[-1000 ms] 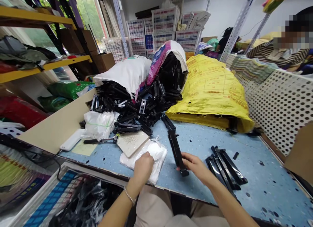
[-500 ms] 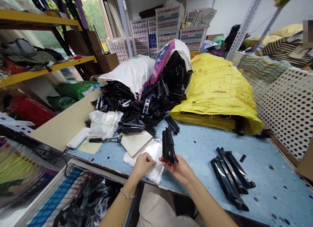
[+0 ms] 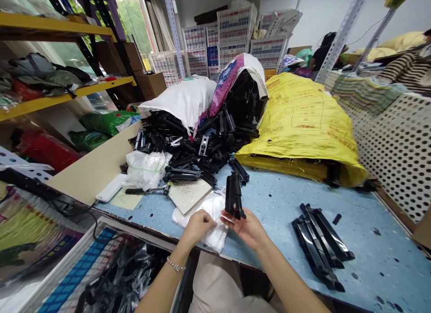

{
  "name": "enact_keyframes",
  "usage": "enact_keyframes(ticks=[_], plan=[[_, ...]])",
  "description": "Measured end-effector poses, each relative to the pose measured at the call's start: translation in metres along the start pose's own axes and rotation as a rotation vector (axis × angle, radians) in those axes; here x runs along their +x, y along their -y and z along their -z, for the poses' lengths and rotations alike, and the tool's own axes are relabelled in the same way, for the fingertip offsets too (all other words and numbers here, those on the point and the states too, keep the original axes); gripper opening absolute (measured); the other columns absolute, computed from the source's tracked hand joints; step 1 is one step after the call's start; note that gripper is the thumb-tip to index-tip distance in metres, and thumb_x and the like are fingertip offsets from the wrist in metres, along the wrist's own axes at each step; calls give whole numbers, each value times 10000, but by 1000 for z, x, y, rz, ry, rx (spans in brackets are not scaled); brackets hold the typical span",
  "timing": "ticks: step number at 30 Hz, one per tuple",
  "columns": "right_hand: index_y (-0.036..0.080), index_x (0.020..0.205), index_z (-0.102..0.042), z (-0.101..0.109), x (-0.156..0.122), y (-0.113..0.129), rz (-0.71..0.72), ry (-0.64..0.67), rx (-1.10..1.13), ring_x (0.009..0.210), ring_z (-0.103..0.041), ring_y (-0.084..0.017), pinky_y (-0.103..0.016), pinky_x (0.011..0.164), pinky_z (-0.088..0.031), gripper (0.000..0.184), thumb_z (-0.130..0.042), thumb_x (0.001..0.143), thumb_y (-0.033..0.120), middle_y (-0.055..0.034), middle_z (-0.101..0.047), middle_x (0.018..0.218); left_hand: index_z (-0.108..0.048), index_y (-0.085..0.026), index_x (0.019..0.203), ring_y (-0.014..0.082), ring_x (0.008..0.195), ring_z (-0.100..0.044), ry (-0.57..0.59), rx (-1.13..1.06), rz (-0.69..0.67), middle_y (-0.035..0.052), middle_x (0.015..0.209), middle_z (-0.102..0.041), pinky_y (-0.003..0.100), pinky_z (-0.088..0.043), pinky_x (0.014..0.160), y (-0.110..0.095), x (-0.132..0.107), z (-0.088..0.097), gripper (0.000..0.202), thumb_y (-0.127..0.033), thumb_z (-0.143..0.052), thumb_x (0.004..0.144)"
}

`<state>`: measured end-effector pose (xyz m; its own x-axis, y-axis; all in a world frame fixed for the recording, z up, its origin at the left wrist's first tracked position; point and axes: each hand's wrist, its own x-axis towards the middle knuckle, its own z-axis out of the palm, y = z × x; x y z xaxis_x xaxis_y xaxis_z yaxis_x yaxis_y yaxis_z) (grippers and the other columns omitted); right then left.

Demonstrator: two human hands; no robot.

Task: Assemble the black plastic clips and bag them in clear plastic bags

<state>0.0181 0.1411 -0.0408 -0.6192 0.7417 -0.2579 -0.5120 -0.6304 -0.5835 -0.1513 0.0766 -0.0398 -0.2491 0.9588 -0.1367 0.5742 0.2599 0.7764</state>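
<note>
My right hand (image 3: pixel 247 227) holds several long black plastic parts (image 3: pixel 233 196) together, standing nearly upright above the table. My left hand (image 3: pixel 201 225) is closed, thumb against fingertips, over a stack of thin white plastic bags (image 3: pixel 215 223); whether a bag edge is pinched in it cannot be made out. Behind the bags lies a beige tile (image 3: pixel 190 195) with small bits on it. A black-handled hammer (image 3: pixel 148 191) rests left of the tile. At the right, several glossy black parts (image 3: pixel 318 245) lie side by side on the blue table (image 3: pixel 269 241).
A large pile of black parts (image 3: pixel 188 147) spills from white sacks (image 3: pixel 183 95) at the back. A yellow sack (image 3: pixel 303 120) stands right of it. A bundle of clear bags (image 3: pixel 146 169) sits left. Below the left edge is a crate of bagged black parts (image 3: pixel 117 277). A person (image 3: pixel 325 50) is at back right.
The view has shifted slightly, so everything sits a little further right. The black parts in my right hand are slightly higher. My left hand keeps its closed shape over the bags.
</note>
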Motion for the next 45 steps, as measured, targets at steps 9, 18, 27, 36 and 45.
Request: enact_keyframes(ticks=[9, 18, 27, 36, 45], plan=[[184, 819, -697, 18, -9, 6, 14, -49, -7, 854, -682, -215, -415, 889, -492, 230, -811, 684, 331, -63, -730, 846, -648, -175, 730, 200, 863, -605, -12, 139, -33, 64, 853, -662, 287, -423, 765, -9, -1, -9, 189, -222, -494, 827], [175, 826, -707, 13, -11, 3, 13, -28, 35, 868, -680, -230, -467, 943, -461, 208, -781, 721, 340, -75, -735, 846, -604, -172, 591, 150, 607, -573, 24, 44, -51, -6, 593, -618, 238, -412, 581, 8, 12, 0, 248, -294, -521, 790], [162, 784, -704, -4, -3, -12, 69, -148, -9, 808, -669, -183, -333, 829, -518, 242, -836, 641, 307, -41, -713, 795, -636, -188, 769, 193, 886, -596, -85, 176, -204, 52, 861, -652, 316, -465, 817, -3, -1, 11, 251, -40, -433, 761], [117, 999, -660, 27, -78, -32, -505, 214, 271, 597, -569, -46, -73, 489, -429, 405, -771, 737, 406, -7, -620, 712, -598, -155, 1199, 200, 1146, -566, -79, 232, -312, 116, 1202, -615, 356, -457, 1005, 7, 4, 14, 550, 40, -410, 720], [131, 935, -644, 30, -60, -42, -499, 176, 312, 529, -502, -6, -36, 475, -417, 346, -793, 705, 342, 5, -622, 737, -317, -150, 1461, 235, 1355, -396, -77, 333, -457, 165, 1476, -391, 419, -390, 1097, 1, -41, 18, 667, 19, -294, 817]])
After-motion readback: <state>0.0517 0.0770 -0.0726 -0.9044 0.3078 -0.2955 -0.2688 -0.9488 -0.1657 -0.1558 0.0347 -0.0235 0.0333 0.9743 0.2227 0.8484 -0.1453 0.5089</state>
